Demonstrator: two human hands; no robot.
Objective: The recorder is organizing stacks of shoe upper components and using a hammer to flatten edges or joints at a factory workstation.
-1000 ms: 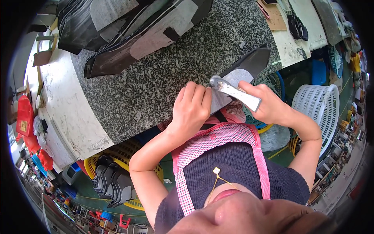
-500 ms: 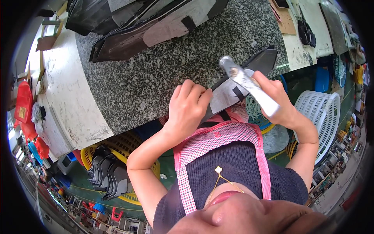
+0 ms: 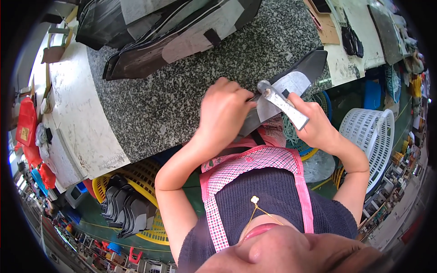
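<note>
My left hand (image 3: 225, 109) lies on the near side of the stone slab, its bent fingers pinching the edge of a flat black shoe-upper piece (image 3: 291, 83) with a light grey patch. That piece lies slantwise along the slab's near right edge, partly under the hand. In my right hand (image 3: 315, 125) is a silver metal hammer (image 3: 283, 105), fingers wrapped around its handle. The hammer's head is over the piece, close to my left fingertips; whether it touches cannot be told.
A stack of similar black and grey pieces (image 3: 186, 45) lies at the back of the speckled slab (image 3: 150, 111). Below left, a yellow basket (image 3: 154, 234) holds more pieces. A white basket (image 3: 366, 136) stands at the right. A black phone-like item (image 3: 322, 5) lies back right.
My right hand has come down and left with the hammer, its head nearer my left fingers. My left hand has moved slightly up and right. More of the grey patch shows.
</note>
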